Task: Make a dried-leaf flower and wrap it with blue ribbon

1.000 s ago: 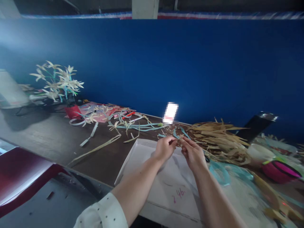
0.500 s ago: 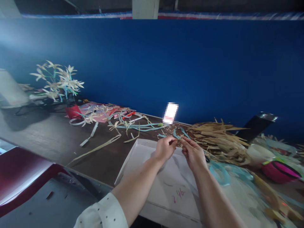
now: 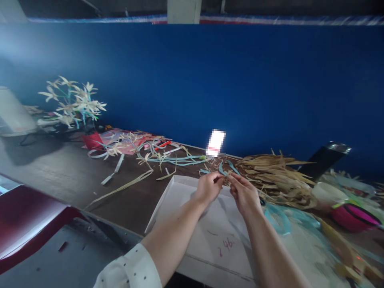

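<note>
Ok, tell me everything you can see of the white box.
The box is white, shallow and cardboard-looking, lying open side up on the dark table. Low walls show along its left and far sides. Pinkish handwriting, seemingly including "46", marks its floor near the front. The left hand and right hand hang over its far part; whether they touch it is unclear.

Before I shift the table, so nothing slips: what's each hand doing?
Left hand: closed in a pinch; what it grips can't be told.
Right hand: closed, pinching a small pale piece.
</note>
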Available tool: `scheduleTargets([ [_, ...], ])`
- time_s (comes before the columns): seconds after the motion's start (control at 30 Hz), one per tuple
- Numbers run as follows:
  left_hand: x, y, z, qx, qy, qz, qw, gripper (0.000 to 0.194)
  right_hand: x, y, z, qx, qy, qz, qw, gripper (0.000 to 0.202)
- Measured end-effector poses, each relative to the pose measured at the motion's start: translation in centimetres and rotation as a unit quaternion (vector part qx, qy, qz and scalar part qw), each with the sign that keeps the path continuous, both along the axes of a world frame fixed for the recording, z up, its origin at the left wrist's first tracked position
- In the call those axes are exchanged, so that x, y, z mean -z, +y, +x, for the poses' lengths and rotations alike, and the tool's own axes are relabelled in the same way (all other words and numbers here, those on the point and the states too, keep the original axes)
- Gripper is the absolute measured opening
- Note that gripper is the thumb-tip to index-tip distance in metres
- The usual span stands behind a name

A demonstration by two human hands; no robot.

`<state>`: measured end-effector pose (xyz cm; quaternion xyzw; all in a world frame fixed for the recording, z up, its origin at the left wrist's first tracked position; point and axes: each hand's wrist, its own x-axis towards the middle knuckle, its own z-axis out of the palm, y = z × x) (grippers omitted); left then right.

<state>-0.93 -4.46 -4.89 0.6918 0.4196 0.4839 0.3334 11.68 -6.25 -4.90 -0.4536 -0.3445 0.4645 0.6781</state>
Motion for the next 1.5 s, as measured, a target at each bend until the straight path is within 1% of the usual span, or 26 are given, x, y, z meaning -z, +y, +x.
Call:
scheduleTargets([
  [0.17, 0.09, 0.09, 0.03, -0.009, -0.009, -0.008, 1.0, 0.024, -0.04, -0.02, -0.06, -0.008, -0.005, -0.003, 1.0, 0.038],
  [0.33, -0.04, -0.03, 0.08, 0.015, -0.015, -0.015, 1.0, 0.024, 0.0, 0.08, -0.03, -0.003, -0.005, -0.003, 1.0, 0.039],
  [0.53, -0.19, 0.03, 0.08, 0.055, -0.069, -0.074, 0.993, 0.025, 0.24, 0.08, 0.18, 0.002, -0.024, -0.005, 1.0, 0.042],
  [0.73, -0.13, 0.25, 0.12, 0.065, -0.096, -0.125, 0.985, 0.024, 0.15, 0.05, 0.02, 0.004, -0.026, -0.009, 1.0, 0.042],
  [1.0, 0.19, 0.58, 0.26, 0.083, -0.123, -0.149, 0.978, 0.023, 0.19, -0.02, 0.09, -0.002, -0.025, 0.0, 1.0, 0.04],
  [1.2, 0.31, 0.85, 0.36, 0.09, -0.148, -0.182, 0.968, 0.02, -0.04, -0.1, -0.06, -0.011, -0.011, -0.006, 1.0, 0.042],
  [1.5, 0.01, 0.81, 0.3, 0.103, -0.161, -0.21, 0.959, 0.02, -0.13, -0.13, -0.11, -0.011, -0.004, -0.003, 1.0, 0.042],
])
